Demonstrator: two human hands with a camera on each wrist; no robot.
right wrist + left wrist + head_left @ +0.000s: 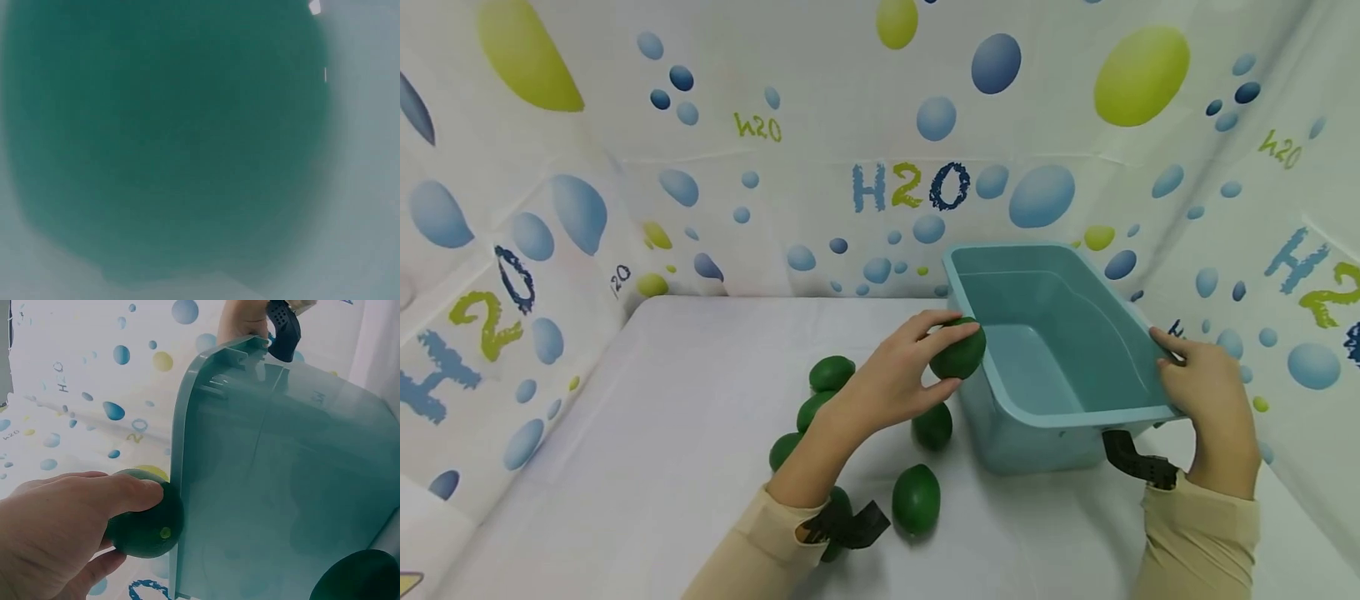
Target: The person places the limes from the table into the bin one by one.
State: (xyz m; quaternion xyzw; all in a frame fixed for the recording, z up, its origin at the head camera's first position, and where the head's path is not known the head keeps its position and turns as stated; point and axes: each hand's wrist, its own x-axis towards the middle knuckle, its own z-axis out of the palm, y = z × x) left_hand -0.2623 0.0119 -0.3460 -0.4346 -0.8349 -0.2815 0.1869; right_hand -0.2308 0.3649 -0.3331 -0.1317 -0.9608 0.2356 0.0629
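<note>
My left hand pinches a dark green lime between thumb and fingers, up against the left rim of a blue-green plastic bin. The left wrist view shows this lime with a pale stem spot, beside the bin wall. At the bin's near right corner, my right hand grips the rim. No fruit shows inside the bin in the head view. More limes lie under and around my left arm, including one lime in front and one lime beside the bin.
Left of the bin, a lime heads a loose row, partly hidden by my forearm. A white cloth covers the table. A printed curtain hangs behind and at both sides. The right wrist view is a blurred green close-up.
</note>
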